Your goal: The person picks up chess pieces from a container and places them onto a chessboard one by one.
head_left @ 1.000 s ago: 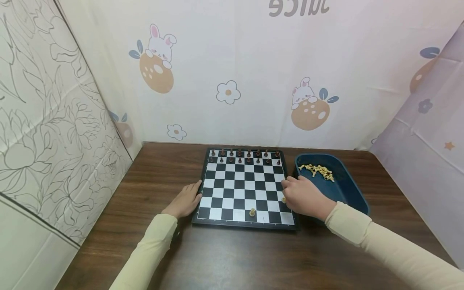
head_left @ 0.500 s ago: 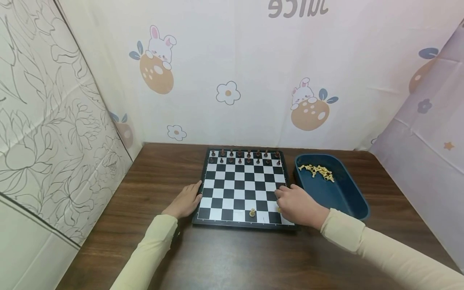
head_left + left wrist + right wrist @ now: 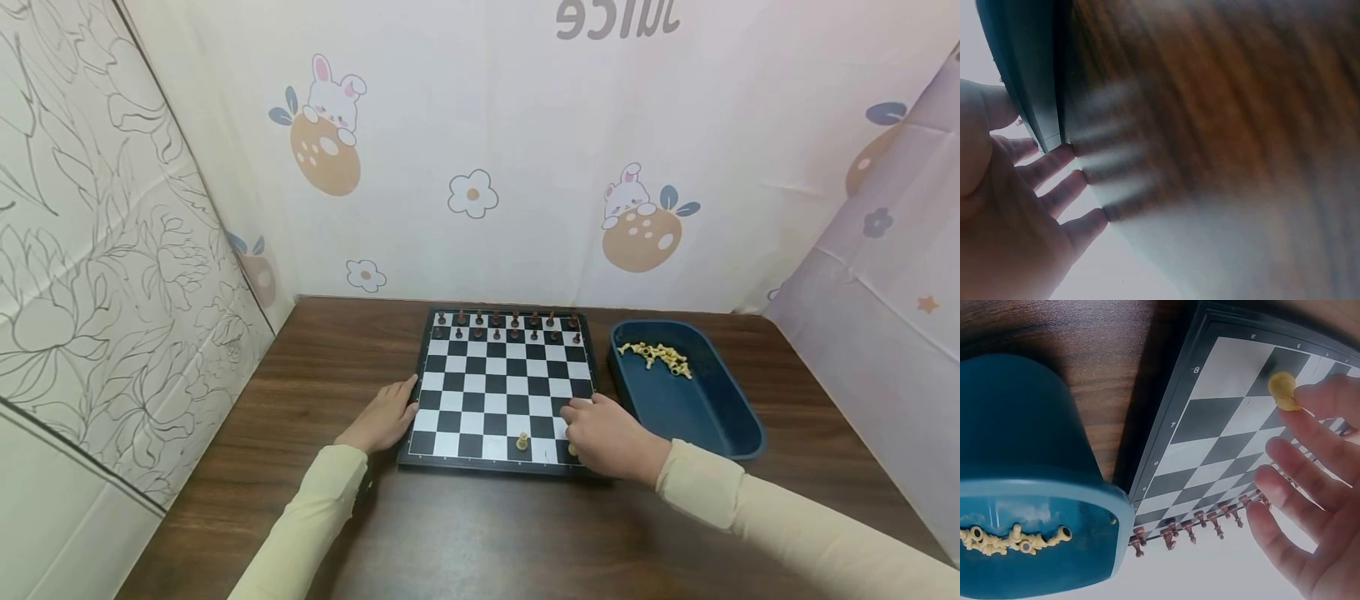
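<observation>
**One pale chess piece (image 3: 1283, 390) pinched in your right hand (image 3: 611, 437)**

Your right thumb and index finger pinch it above the near right part of the chessboard (image 3: 506, 383); your other three right fingers spread loosely. Your left hand (image 3: 381, 417) lies with fingers extended against the board's left edge, gripping nothing. Between your hands, nearer the right, a standing pale piece (image 3: 522, 442) occupies the nearest row. Beyond both hands, dark red pieces (image 3: 496, 318) line the two farthest rows. Beside your right hand, a blue tray (image 3: 686, 412) holds heaped pale pieces (image 3: 660, 357).
</observation>
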The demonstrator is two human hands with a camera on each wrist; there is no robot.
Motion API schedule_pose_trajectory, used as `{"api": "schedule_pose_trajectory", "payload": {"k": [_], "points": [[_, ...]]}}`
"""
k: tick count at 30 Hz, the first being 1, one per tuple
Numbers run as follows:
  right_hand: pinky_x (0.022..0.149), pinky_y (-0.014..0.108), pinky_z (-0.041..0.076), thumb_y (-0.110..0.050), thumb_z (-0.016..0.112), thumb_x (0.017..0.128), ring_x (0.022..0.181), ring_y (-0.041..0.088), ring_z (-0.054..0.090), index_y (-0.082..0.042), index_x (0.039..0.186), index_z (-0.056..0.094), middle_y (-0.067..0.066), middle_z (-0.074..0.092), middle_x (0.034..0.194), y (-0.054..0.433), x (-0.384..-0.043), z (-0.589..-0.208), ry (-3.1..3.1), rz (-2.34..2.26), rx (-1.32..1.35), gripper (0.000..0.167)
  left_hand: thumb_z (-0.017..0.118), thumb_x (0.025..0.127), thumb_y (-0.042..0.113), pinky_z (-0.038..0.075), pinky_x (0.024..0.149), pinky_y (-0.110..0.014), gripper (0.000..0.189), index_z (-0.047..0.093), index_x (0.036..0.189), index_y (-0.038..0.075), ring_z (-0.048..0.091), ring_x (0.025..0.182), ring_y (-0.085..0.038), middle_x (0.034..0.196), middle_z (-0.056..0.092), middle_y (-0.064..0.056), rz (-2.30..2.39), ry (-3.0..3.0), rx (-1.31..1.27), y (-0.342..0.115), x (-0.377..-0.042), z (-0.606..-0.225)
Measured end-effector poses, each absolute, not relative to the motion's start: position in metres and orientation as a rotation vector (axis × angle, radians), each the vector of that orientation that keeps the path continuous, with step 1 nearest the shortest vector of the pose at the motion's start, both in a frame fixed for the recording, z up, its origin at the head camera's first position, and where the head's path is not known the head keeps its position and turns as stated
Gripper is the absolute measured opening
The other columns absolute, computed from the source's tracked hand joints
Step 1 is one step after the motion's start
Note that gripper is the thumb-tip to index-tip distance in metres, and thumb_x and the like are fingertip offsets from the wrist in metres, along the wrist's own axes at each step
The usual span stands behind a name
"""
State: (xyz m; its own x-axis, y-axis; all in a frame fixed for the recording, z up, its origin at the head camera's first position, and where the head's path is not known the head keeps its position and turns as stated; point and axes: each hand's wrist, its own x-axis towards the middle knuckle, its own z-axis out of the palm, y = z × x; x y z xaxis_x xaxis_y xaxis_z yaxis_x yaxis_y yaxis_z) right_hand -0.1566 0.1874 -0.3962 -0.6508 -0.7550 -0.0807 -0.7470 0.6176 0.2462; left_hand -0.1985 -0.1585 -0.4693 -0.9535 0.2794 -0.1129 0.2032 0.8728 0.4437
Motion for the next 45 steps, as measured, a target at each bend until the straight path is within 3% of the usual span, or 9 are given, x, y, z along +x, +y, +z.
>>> {"api": "schedule_pose_trajectory", "payload": {"k": [13,28,45], "points": [[0.067,0.034,0.052,-0.026,0.075,0.081,0.08,0.018,0.057,-0.011,0.086,0.078,0.005,0.069,0.093,0.181,-0.16,-0.401,-2.798,-0.422,1.298,0.016,0.039,0.102,0.025,0.025,0.112,-0.048,0.056,0.023,0.15,0.0,0.031,0.135,-0.036,0.147,0.035,-0.02,0.653,2.873,0.389,-0.159,-0.198,-0.468],[0.059,0.032,0.047,-0.02,0.072,0.081,0.077,0.017,0.056,-0.01,0.081,0.077,0.004,0.067,0.091,0.179,-0.165,-0.402,-2.765,-0.408,1.309,0.011,0.04,0.102,0.025,0.025,0.112,-0.048,0.056,0.023,0.15,0.001,0.03,0.136,-0.035,0.148,0.035,-0.019,0.659,2.871,0.371,-0.159,-0.198,-0.471],[0.056,0.028,0.044,-0.032,0.082,0.072,0.073,0.016,0.054,-0.01,0.083,0.077,0.004,0.067,0.088,0.188,-0.17,-0.386,-2.732,-0.389,1.276,0.025,0.04,0.102,0.025,0.025,0.112,-0.048,0.056,0.023,0.15,0.001,0.03,0.136,-0.035,0.148,0.034,-0.02,0.649,2.869,0.354,-0.157,-0.198,-0.47]]}}
